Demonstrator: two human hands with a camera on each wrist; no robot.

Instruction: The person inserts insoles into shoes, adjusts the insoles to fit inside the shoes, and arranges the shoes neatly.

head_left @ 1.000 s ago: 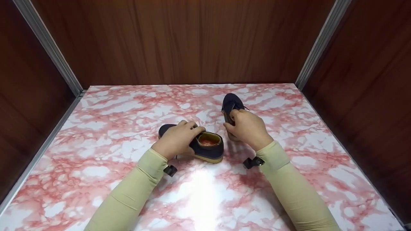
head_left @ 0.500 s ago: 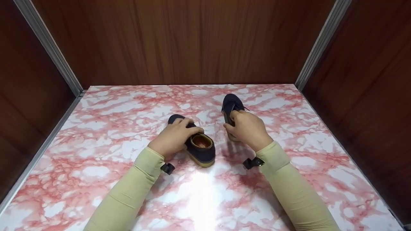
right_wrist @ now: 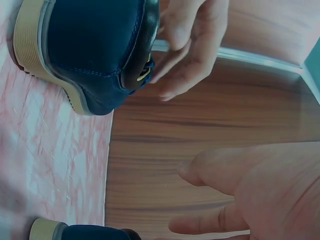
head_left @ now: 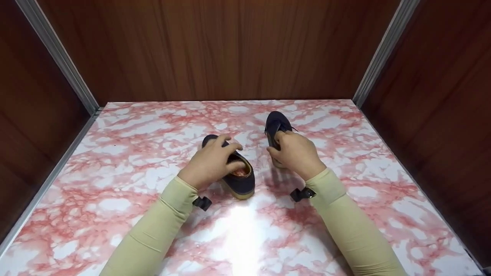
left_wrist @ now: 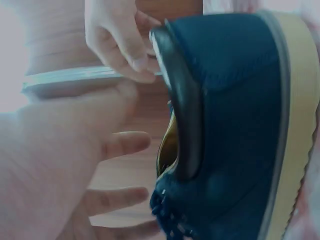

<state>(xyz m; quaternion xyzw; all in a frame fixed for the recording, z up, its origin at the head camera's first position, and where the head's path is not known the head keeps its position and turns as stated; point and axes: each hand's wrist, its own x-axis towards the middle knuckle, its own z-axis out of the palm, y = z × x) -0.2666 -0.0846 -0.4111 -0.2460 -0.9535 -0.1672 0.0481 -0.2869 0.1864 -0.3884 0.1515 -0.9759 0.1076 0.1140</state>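
Note:
Two dark blue lace-up shoes with tan soles stand on the tabletop. The left shoe (head_left: 242,185) points away and slightly left, its opening partly covered by my left hand (head_left: 209,163). In the left wrist view that hand's spread fingers (left_wrist: 122,145) are apart from the shoe's collar. Toe pointing away, the right shoe (head_left: 274,117) sits farther back. Over its opening is my right hand (head_left: 297,151), which hides its middle. Seen from the right wrist, this hand's thumb and fingers (right_wrist: 200,222) are apart, with a gap before the shoe; some fingertips are out of frame.
A red-and-white marbled tabletop (head_left: 126,203) lies under both shoes. Brown wood-look panels (head_left: 215,50) enclose the back and both sides, with metal strips (head_left: 383,57) at the corners. Small black cameras (head_left: 202,203) are on the wrists, and glare falls on the table's front middle.
The left shoe has turned so its toe points more away and its heel toward me. My left hand has loosened from it, fingers now spread. The right hand and right shoe stay put.

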